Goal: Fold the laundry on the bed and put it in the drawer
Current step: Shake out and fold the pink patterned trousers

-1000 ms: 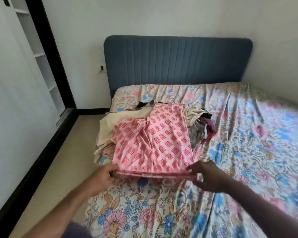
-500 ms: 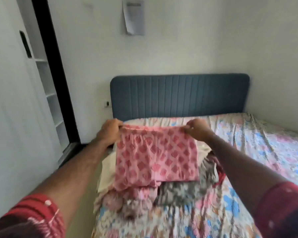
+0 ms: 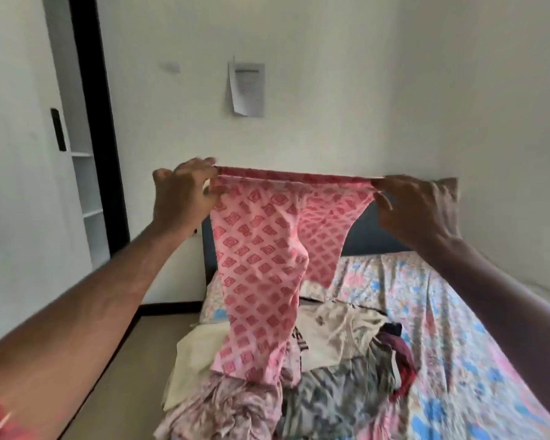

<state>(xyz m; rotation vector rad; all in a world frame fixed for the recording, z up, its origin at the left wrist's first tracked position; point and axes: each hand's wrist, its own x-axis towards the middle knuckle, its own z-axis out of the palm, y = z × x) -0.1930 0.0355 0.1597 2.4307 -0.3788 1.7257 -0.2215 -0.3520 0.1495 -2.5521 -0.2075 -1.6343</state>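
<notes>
Raised higher than a moment ago, the pink diamond-print cotton garment (image 3: 267, 265) hangs below both hands. Left hand (image 3: 181, 198) and right hand (image 3: 416, 208) pinch its waistband ends, stretched taut between their fingers, above the heaped laundry pile (image 3: 331, 376) on the floral-sheeted bed (image 3: 458, 344).

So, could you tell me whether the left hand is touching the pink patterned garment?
Touching. The head view shows the left hand pinching one end of the pink patterned garment at its top edge, with the right hand pinching the other end.
</notes>
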